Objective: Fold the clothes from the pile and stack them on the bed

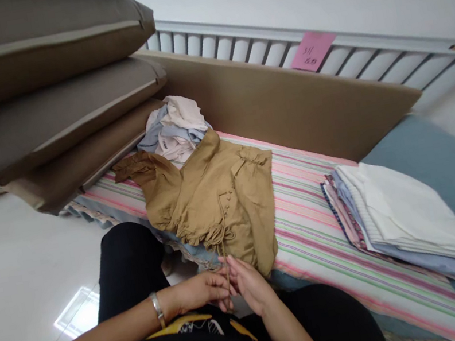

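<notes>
A mustard-brown blouse [208, 185] with puffed sleeves and small buttons lies spread on the striped cloth in front of me. From its gathered waist a thin drawstring [223, 247] of the same colour runs down to my hands. My left hand [206, 289], below a silver bracelet, is closed with its fingertips on the cord. My right hand [249, 283] meets it from the other side, its thumb and fingers closed around the same cord. The cord's lower end hangs just under my fingers.
Crumpled pale clothes [178, 123] lie behind the blouse. A folded stack of clothes [409, 215] sits at the right on the striped cloth [321, 236]. Large brown cushions [46, 107] are piled at the left; a brown board [285, 97] stands along the white railing with a pink note [313, 50].
</notes>
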{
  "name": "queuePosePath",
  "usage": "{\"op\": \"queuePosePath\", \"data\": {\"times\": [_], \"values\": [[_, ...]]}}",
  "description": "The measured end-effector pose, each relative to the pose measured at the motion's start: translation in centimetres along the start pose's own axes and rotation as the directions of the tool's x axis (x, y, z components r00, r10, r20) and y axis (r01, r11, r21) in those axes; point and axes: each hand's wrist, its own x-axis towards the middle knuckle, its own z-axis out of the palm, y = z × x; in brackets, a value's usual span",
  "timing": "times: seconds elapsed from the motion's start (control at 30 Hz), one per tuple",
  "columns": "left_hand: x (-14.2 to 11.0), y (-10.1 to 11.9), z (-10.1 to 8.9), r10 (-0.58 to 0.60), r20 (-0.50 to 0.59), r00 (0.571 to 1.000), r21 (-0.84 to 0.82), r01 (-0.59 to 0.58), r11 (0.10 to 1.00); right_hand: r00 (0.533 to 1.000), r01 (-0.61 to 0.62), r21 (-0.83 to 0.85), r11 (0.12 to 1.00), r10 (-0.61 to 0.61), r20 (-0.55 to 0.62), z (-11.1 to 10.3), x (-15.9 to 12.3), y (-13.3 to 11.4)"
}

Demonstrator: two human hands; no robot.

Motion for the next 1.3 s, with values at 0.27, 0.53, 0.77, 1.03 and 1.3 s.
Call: {"op": "queuePosePath", "data": {"times": [0.27, 0.53, 0.77, 1.03, 1.3], "values": [[-0.5, -0.6, -0.2, -0.080, 0.075, 0.994, 0.001, 0.080, 0.997, 0.996, 0.032, 0.307, 0.951, -0.057, 0.071, 0.4, -0.8, -3.8], [0.9, -2.5, -2.9, -0.094, -0.191, 0.977, -0.065, 0.083, 0.994, 1.000, 0.014, 0.378, 0.926, -0.015, 0.000, -0.1, -1.6, -6.3], [0.8, 1.0, -0.5, 0.028, -0.049, 0.998, -0.144, -0.034, 0.989, 0.999, 0.028, 0.424, 0.905, -0.038, 0.016, 0.4, -1.3, -7.0], [1.2, 3.1, 0.9, 0.072, -0.177, 0.982, -0.182, -0.105, 0.978, 0.998, 0.070, 0.351, 0.934, -0.066, -0.023, 1.2, -1.1, -6.1], [0.7, 3.9, 0.5, 0.095, -0.274, 0.957, -0.301, -0.179, 0.937, 0.827, 0.291, -0.482, 0.826, -0.470, -0.307, -0.2, -1.8, -4.5]]}}
